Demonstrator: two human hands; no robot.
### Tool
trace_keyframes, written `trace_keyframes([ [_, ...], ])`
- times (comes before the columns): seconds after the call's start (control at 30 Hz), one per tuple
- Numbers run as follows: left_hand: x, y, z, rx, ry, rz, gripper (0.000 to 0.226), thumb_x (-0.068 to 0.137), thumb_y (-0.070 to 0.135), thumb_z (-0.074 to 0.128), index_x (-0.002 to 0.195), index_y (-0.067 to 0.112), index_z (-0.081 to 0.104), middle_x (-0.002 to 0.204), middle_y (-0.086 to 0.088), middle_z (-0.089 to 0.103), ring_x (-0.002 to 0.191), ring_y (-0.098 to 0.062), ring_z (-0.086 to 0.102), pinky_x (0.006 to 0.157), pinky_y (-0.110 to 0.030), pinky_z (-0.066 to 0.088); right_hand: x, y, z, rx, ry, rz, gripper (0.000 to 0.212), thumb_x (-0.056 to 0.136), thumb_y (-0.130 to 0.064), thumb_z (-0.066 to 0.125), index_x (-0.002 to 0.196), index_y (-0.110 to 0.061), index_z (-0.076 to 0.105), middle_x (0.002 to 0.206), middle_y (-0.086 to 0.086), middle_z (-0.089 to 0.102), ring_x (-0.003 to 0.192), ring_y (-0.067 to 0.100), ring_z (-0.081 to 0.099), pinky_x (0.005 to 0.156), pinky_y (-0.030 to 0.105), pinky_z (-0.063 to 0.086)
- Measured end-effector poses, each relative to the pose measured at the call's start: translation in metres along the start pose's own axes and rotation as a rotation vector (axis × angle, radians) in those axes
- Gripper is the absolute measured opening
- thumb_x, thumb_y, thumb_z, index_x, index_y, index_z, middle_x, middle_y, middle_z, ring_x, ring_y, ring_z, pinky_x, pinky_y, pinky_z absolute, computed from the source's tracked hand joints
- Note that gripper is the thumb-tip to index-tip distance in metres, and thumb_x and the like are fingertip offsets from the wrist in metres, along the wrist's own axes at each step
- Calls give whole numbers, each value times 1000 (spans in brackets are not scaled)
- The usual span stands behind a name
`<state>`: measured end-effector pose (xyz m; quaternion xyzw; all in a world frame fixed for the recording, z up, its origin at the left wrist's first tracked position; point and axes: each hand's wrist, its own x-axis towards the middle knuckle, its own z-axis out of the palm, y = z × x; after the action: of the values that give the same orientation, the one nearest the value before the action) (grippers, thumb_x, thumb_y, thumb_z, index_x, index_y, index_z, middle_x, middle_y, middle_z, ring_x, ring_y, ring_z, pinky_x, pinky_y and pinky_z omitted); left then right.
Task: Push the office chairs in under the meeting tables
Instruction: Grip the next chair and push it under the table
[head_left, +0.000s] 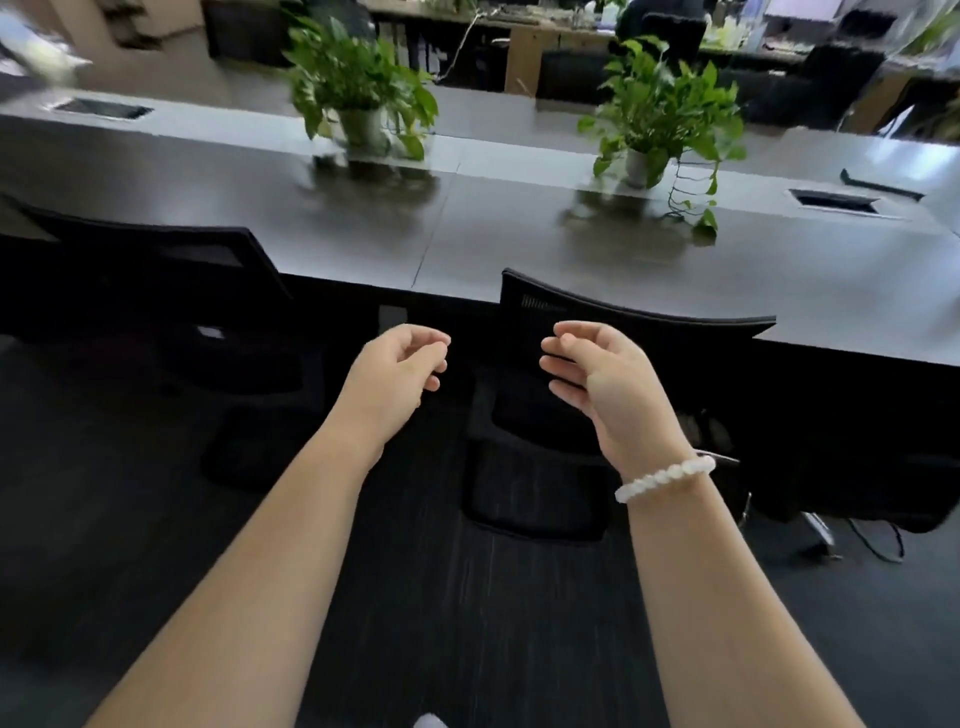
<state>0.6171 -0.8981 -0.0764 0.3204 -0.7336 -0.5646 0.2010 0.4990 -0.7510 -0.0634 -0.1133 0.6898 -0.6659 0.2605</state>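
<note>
A black mesh office chair (675, 332) stands at the near edge of the long dark meeting table (519, 244), its backrest top close to the table's edge. A second black chair (156, 280) stands to its left, also against the table. My left hand (395, 379) hangs in the air left of the middle chair's backrest, fingers loosely curled and holding nothing. My right hand (597, 379), with a white bead bracelet at the wrist, hovers in front of that backrest with relaxed curled fingers, touching nothing that I can see.
Two potted green plants (358, 88) (660, 114) stand on the table. Cable ports (836, 201) (101, 108) are set into its top. More black chairs and desks fill the far side. Cables (878, 545) lie on the dark floor at the right.
</note>
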Motion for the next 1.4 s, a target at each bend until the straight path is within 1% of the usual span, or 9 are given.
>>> trace_keyframes([
  [0.17, -58, -20, -48, -80, 198, -112, 20, 93, 20, 46, 96, 22, 66, 74, 6, 54, 58, -6, 46, 51, -17, 35, -42, 13, 34, -41, -103, 31, 17, 96, -14, 48, 103, -23, 61, 99, -4, 69, 88, 9, 66, 71, 24, 49],
  [0.27, -90, -29, -69, -119, 285, -140, 22, 93, 18, 45, 93, 23, 66, 72, 6, 54, 57, -5, 46, 48, -18, 34, -63, 25, 55, -89, -185, 32, 17, 96, -14, 48, 102, -24, 60, 98, -4, 69, 80, 7, 66, 65, 22, 47],
  [0.37, -123, -40, -92, -140, 372, -177, 22, 92, 18, 46, 95, 23, 67, 76, 6, 58, 63, -6, 52, 54, -21, 40, -82, 36, 80, -133, -263, 43, 16, 95, -13, 49, 101, -25, 60, 101, -2, 69, 79, 8, 66, 64, 23, 46],
  [0.5, -153, -52, -135, -158, 465, -222, 20, 93, 19, 46, 95, 23, 66, 81, 6, 61, 70, -8, 56, 61, -23, 42, -101, 39, 122, -169, -357, 62, 19, 95, -12, 51, 111, -19, 59, 102, 1, 69, 82, 11, 66, 65, 23, 47],
  [0.67, -148, -57, -193, -166, 544, -196, 20, 93, 18, 47, 96, 23, 66, 84, 6, 63, 76, -8, 59, 67, -23, 47, -96, 31, 185, -185, -428, 3, 18, 96, -12, 49, 109, -18, 59, 98, -1, 69, 82, 11, 66, 69, 24, 51],
  [0.8, -121, -73, -250, -129, 518, -179, 18, 93, 19, 48, 99, 22, 65, 87, 6, 65, 79, -9, 61, 71, -24, 48, -76, 31, 252, -188, -452, -18, 15, 95, -13, 49, 100, -22, 60, 96, -2, 69, 85, 12, 66, 74, 27, 53],
  [1.07, -44, -98, -369, -11, 352, -195, 18, 93, 21, 49, 104, 22, 64, 96, 5, 66, 88, -9, 63, 70, -23, 48, -40, 36, 376, -108, -351, 21, 16, 94, -13, 55, 107, -21, 56, 104, 4, 66, 86, 13, 66, 71, 26, 54],
  [1.23, 16, -96, -411, 9, 269, -157, 17, 92, 22, 50, 103, 23, 63, 97, 6, 66, 89, -8, 63, 73, -24, 48, -7, 23, 415, -176, -309, -12, 24, 93, -16, 57, 117, -19, 54, 106, 0, 62, 96, 13, 62, 84, 31, 52],
  [1.4, 90, -115, -433, 30, 188, -167, 15, 93, 22, 50, 101, 24, 63, 96, 6, 66, 88, -7, 63, 72, -24, 47, 58, 17, 442, -162, -190, -36, 22, 92, -17, 58, 114, -21, 54, 102, -5, 59, 102, 15, 59, 89, 32, 48],
])
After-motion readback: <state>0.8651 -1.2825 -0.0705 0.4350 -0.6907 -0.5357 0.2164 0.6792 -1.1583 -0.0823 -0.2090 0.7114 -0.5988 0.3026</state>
